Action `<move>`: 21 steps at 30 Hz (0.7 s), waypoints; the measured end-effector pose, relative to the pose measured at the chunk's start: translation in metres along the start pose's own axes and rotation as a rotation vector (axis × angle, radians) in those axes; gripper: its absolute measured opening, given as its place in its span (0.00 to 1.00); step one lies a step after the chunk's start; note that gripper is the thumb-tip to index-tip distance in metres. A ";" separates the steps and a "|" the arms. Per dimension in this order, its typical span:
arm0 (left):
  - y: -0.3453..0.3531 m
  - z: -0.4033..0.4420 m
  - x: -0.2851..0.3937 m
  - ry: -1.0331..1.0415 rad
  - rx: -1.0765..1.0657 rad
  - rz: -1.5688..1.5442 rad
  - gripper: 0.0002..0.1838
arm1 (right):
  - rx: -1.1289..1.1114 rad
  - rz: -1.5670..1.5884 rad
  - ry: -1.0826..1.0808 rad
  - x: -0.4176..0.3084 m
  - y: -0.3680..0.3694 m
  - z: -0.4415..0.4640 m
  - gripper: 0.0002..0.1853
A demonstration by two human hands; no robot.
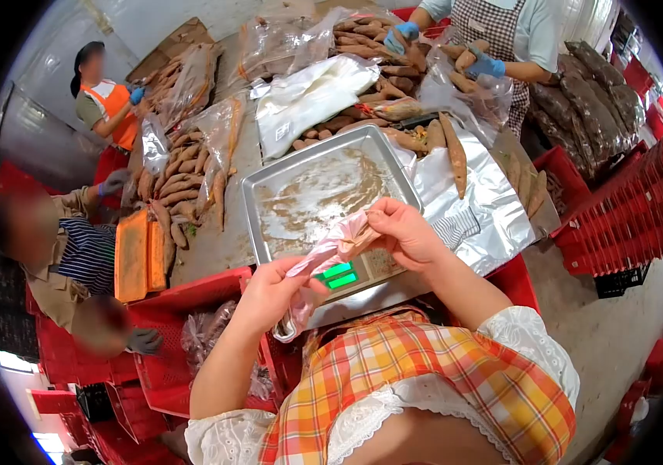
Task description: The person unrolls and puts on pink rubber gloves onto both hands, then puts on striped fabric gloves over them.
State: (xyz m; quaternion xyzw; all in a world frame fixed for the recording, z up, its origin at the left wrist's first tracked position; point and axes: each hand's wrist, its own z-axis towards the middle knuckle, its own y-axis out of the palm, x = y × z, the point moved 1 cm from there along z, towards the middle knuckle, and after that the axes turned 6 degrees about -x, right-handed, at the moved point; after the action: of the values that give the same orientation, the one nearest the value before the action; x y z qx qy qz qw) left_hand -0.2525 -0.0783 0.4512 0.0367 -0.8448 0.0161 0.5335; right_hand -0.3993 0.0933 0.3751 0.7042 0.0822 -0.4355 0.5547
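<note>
A twisted length of pink fabric point(331, 246), with a brownish patch towards its right end, is stretched between my two hands. Its exact kind cannot be made out. My left hand point(271, 296) grips the lower left part, and a loose end hangs below the fingers. My right hand point(403, 232) pinches the other end over the near edge of a metal tray point(248, 203). The tray is smeared with brown dirt and sits on a scale with a lit green display point(338, 276), just below the fabric. Beside my right wrist, a grey-and-white striped cloth point(455, 227) lies on silver sheeting point(494, 194).
Sweet potatoes point(184, 174) and plastic bags point(285, 43) cover much of the table. White bags point(312, 101) lie behind the tray. Red crates point(169, 372) stand at left; stacked red crates point(626, 209) stand at right. Several co-workers are around the table, one in a checked apron point(494, 23).
</note>
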 end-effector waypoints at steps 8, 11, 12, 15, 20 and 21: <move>-0.015 -0.001 -0.020 -0.117 -0.019 -0.003 0.14 | 0.033 -0.279 -0.132 -0.010 0.010 0.002 0.09; 0.005 0.003 -0.017 0.342 0.344 0.674 0.17 | -0.056 -0.262 -0.052 -0.001 0.026 0.003 0.09; 0.008 0.002 -0.012 0.345 0.344 0.675 0.17 | -0.056 -0.264 -0.055 0.000 0.030 0.003 0.09; 0.009 0.002 -0.007 0.415 0.333 0.771 0.20 | -0.067 -0.223 -0.057 0.004 0.034 0.005 0.09; 0.011 0.007 -0.001 0.413 0.297 0.689 0.21 | -0.024 0.025 -0.012 0.003 0.039 0.004 0.08; 0.012 0.008 -0.002 0.415 0.296 0.689 0.21 | -0.006 0.084 0.001 0.001 0.041 0.004 0.07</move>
State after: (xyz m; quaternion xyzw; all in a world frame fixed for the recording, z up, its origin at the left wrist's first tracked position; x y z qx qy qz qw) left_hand -0.2598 -0.0664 0.4459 -0.1755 -0.6712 0.3214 0.6445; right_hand -0.3759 0.0747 0.4029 0.7054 0.0541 -0.4114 0.5746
